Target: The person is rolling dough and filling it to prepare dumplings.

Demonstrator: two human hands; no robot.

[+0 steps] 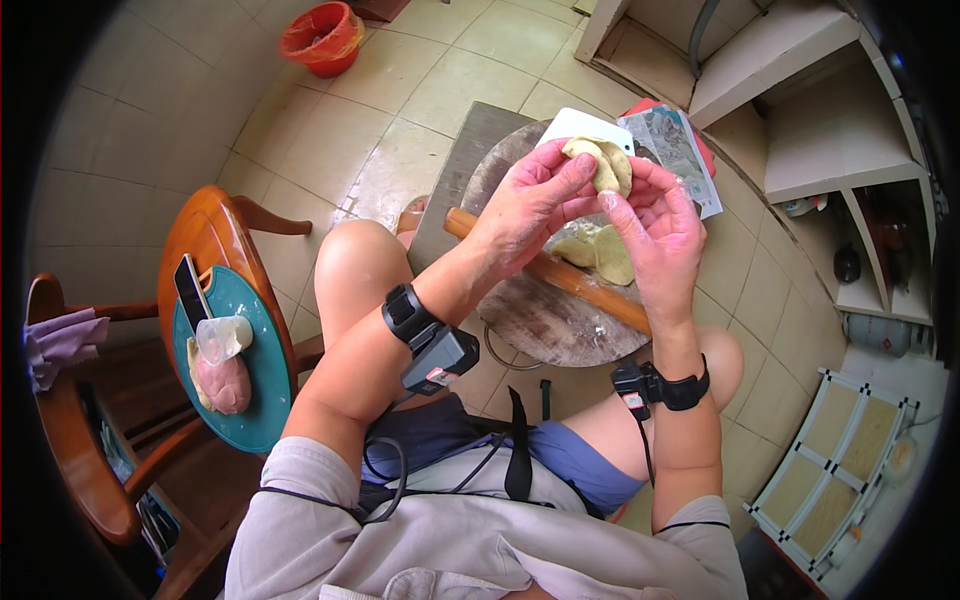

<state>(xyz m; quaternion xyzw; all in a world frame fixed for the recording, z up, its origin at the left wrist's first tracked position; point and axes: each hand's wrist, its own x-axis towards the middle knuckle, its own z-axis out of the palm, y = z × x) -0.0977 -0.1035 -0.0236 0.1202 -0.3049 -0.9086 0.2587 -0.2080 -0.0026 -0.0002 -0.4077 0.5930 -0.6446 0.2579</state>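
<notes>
Both my hands are raised over a round wooden board [517, 322] and hold one folded piece of pale green dough [609, 166] between them. My left hand [536, 199] pinches its left side with thumb and fingers. My right hand [656, 221] grips its right and lower edge; flour dusts the fingers. Below them, flattened dough pieces [613, 255] rest on the floured board. A wooden rolling pin [585, 283] lies slantwise across the board, partly hidden by my left forearm. A white rectangular scraper or board [581, 124] lies at the far edge, partly behind the dough.
On the wooden chair [206, 214] at left, a teal cutting board [274, 360] bears pink dough [225, 386], a translucent plastic cup [221, 339] and a phone [192, 289]. A printed sheet [679, 150] lies beyond the round board. A red bin [330, 56] stands far left; shelves [832, 150] line the right.
</notes>
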